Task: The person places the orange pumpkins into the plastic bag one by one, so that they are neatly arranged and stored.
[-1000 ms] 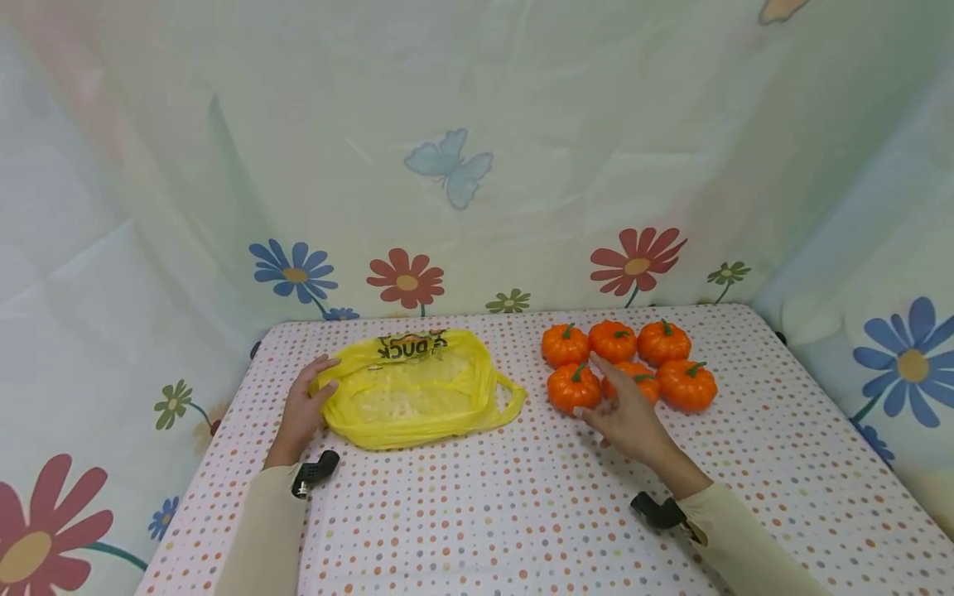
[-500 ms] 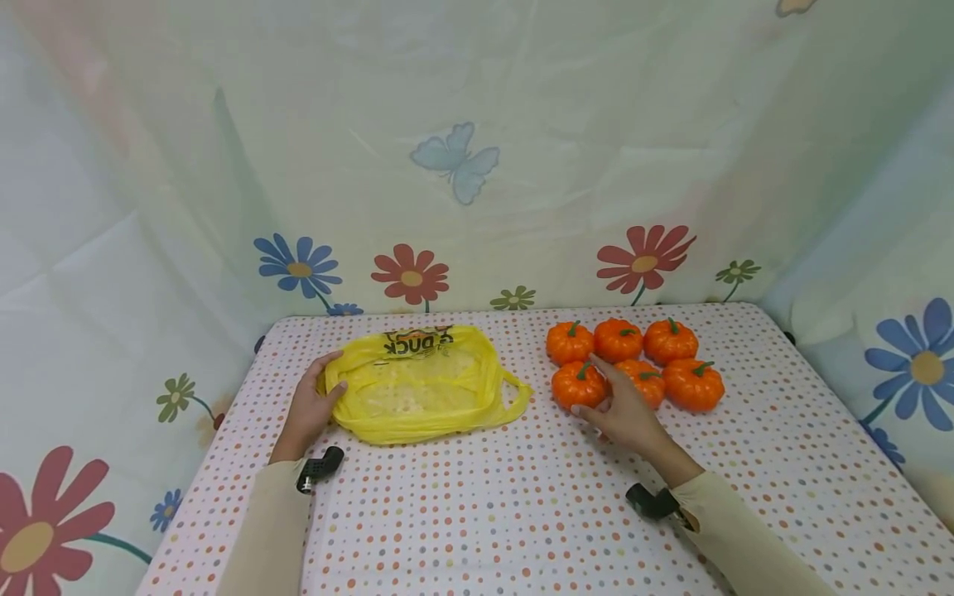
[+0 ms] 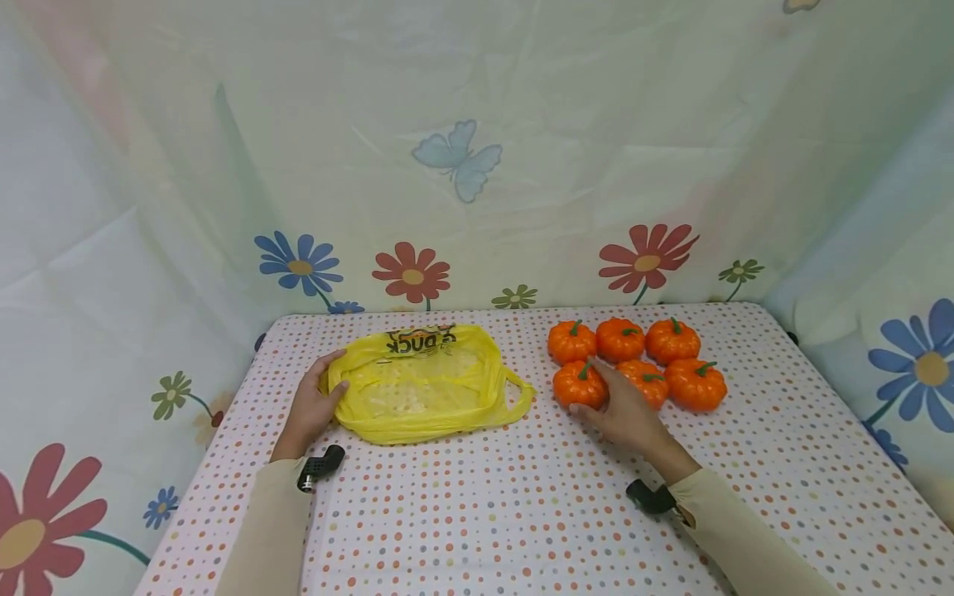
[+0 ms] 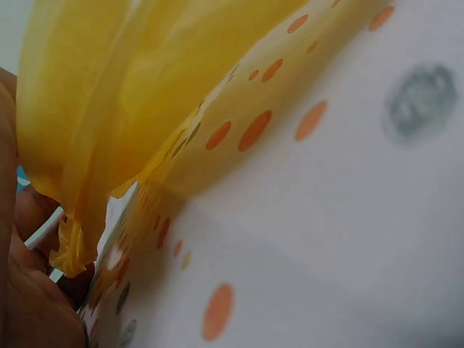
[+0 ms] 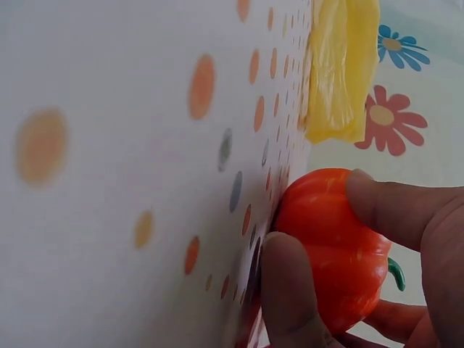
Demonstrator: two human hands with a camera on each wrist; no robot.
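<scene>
A yellow plastic bag (image 3: 417, 426) with dark printed letters lies on the left of the table, its mouth spread wide. My left hand (image 3: 309, 406) holds the bag's left side, thumb over the near edge and fingers behind; in the left wrist view the gathered yellow plastic (image 4: 72, 246) hangs between thumb and fingers. On the right, small orange pumpkins with green stems sit in two rows. My right hand (image 3: 629, 418) grips the front-left pumpkin (image 3: 577, 387) between thumb and fingers, and this pumpkin (image 5: 330, 239) touches the tabletop. The hand partly covers the front-middle pumpkin (image 3: 647, 382).
Behind the gripped pumpkin stands another pumpkin (image 3: 570, 342), with more to its right, such as the front-right pumpkin (image 3: 696, 386). The bag's loop handle (image 3: 519, 397) points toward them. A dotted cloth covers the table (image 3: 447, 513); a flowered curtain (image 3: 537, 190) rises behind it.
My right hand has closed in around the front-left pumpkin. The left thumb has come farther over the bag's edge. The whole head view has shifted slightly; the bag and pumpkins keep their places.
</scene>
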